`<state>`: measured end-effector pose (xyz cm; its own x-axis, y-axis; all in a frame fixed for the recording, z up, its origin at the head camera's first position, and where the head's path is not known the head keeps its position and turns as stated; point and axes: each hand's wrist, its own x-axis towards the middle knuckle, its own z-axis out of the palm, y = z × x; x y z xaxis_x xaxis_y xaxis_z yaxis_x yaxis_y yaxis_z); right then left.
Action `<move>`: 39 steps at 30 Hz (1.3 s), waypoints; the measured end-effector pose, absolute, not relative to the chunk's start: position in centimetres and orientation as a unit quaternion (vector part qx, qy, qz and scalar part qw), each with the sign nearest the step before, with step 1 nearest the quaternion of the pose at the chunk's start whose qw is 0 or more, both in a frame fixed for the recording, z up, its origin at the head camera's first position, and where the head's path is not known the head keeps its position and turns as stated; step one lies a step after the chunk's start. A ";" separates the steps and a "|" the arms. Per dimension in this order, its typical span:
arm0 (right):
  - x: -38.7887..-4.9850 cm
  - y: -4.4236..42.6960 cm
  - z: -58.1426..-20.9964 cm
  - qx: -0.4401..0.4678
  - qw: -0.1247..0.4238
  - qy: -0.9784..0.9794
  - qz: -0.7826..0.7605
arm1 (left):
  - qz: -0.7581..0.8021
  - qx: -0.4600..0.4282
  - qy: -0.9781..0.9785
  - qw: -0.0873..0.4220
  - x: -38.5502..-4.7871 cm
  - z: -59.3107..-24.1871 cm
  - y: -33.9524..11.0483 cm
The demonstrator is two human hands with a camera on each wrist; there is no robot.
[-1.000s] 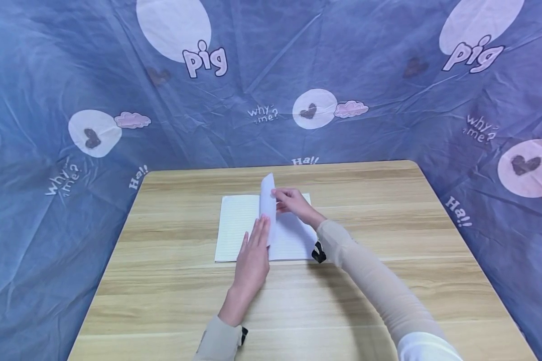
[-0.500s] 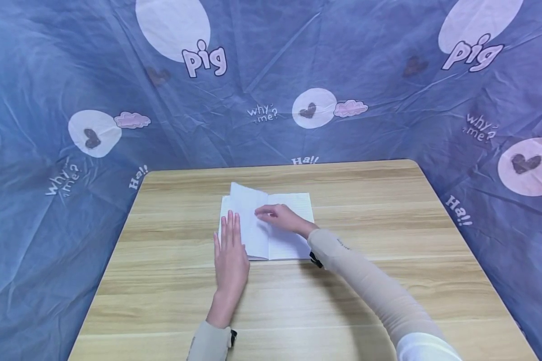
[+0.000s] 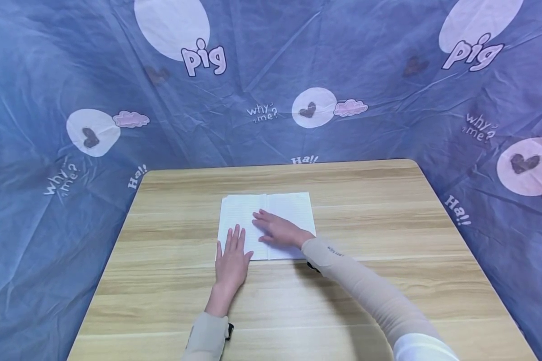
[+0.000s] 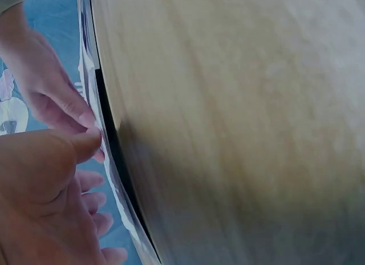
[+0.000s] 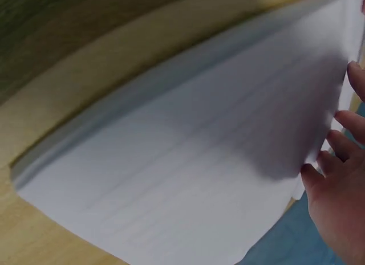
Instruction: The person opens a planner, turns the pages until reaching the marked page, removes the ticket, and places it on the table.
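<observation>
The lifted leaf (image 3: 241, 208) of the lined notebook (image 3: 291, 205) now lies down on the left side; a second ago it stood nearly upright at the fold, and half a second ago it was tipped leftward with its far corner raised. The notebook itself has kept its place near the middle of the worktop (image 3: 162, 281), spread flat, a slight step showing at its far left corner.

The left hand (image 3: 232, 263) was by the fold a second ago and is now at the near left part of the page. It rests palm down, fingers straight and somewhat spread, thumb out to the right, with hold of nothing; its forearm comes up from the near edge, leaning slightly right. The right hand (image 3: 280, 229), which pinched the leaf a second ago, has let go. Its fingers are extended leftward just past the fold, thumb apart on the near side, gripping nothing; how firmly they meet the paper I cannot tell. The right forearm slants in from the lower right, its beige sleeve (image 3: 366, 286) above the worktop.
</observation>
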<state>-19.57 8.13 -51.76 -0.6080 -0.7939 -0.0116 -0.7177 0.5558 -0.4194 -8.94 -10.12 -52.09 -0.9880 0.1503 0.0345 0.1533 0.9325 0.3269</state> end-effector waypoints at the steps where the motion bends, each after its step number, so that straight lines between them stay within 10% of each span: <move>1: -19.5 8.1 -51.9 -0.433 0.096 0.878 -0.180 | -0.169 -0.078 -0.983 -0.003 -9.0 -52.2 -10.1; 39: -19.3 8.0 -52.3 -0.431 0.098 0.892 -0.099 | -0.186 -0.076 -0.977 -0.065 -9.0 -52.6 -10.0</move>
<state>-19.27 7.98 -52.26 -0.6100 -0.7874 -0.0888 -0.7488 0.6095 -0.2602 -8.97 -10.00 -52.61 -0.9799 0.1728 -0.0997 0.1241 0.9193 0.3735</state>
